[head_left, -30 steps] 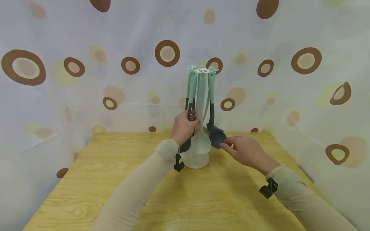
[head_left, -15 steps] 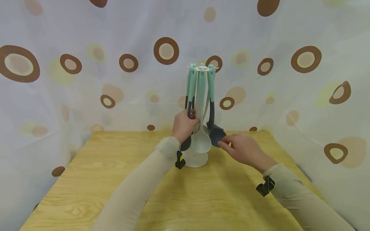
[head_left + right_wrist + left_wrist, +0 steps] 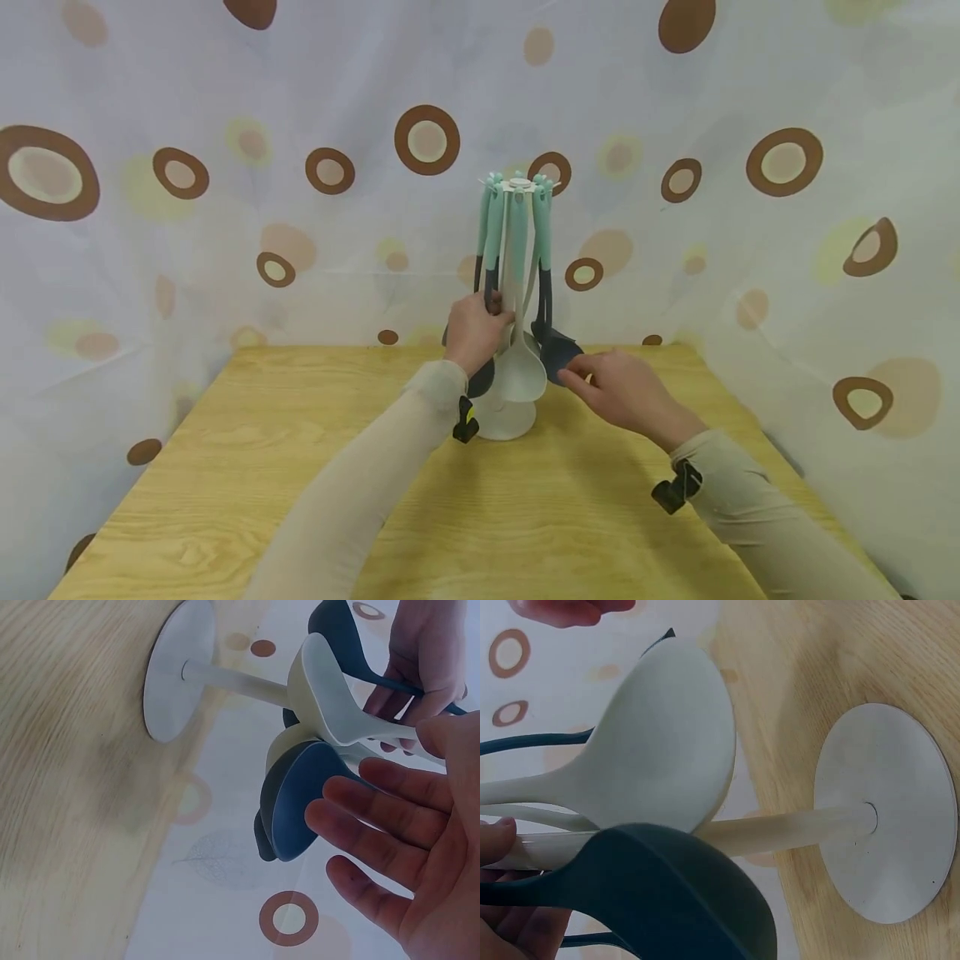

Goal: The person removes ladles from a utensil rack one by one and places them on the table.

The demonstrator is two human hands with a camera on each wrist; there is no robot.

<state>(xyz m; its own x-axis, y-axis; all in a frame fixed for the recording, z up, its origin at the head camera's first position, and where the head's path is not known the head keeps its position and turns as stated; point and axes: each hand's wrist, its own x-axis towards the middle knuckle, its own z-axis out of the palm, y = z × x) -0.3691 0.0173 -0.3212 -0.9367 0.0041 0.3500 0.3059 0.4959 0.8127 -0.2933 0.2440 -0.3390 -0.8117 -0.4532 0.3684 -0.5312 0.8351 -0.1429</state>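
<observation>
A white utensil stand (image 3: 508,421) stands upright on the table, with several mint-handled kitchen utensils hanging from its top ring. My left hand (image 3: 474,333) grips the stand's white pole (image 3: 780,831), thumb on one side and fingers on the other. Beside that hand hangs a dark ladle (image 3: 682,892). A white ladle (image 3: 521,375) faces the front. On the right hangs a dark blue ladle (image 3: 300,802); the loosely extended fingers of my right hand (image 3: 622,387) are at its bowl. Whether they press on it cannot be made out.
Further utensils hang behind, partly hidden by the front ones. The wooden table (image 3: 300,467) ends at a white cloth backdrop (image 3: 337,75) with brown oval patterns at the back and sides. Each wrist carries a small black strap mount (image 3: 678,487).
My right hand has shifted slightly left along the dark blue ladle's bowl. The left hand keeps its hold on the pole. The head view has moved a little.
</observation>
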